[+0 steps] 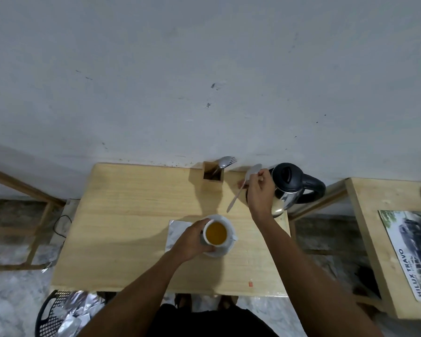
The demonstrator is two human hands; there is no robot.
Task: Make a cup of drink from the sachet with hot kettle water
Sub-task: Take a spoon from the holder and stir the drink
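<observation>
A white cup [215, 233] filled with orange-brown drink stands on a white saucer [225, 221] near the middle of the wooden table [131, 215]. My left hand [192, 239] grips the cup's left side. My right hand [259, 190] holds a metal spoon [241, 188] above the table, bowl end up and handle pointing down-left toward the cup. A silver sachet [174, 231] lies flat under my left hand, left of the saucer. The steel kettle [292, 186] with a black lid and handle stands at the back right corner, just behind my right hand.
A wooden cutlery holder [213, 175] with a spoon and a fork stands at the table's back edge against the wall. A second wooden table [374, 215] with a printed sheet is to the right. A black basket [56, 314] with foil wrappers sits on the floor, lower left.
</observation>
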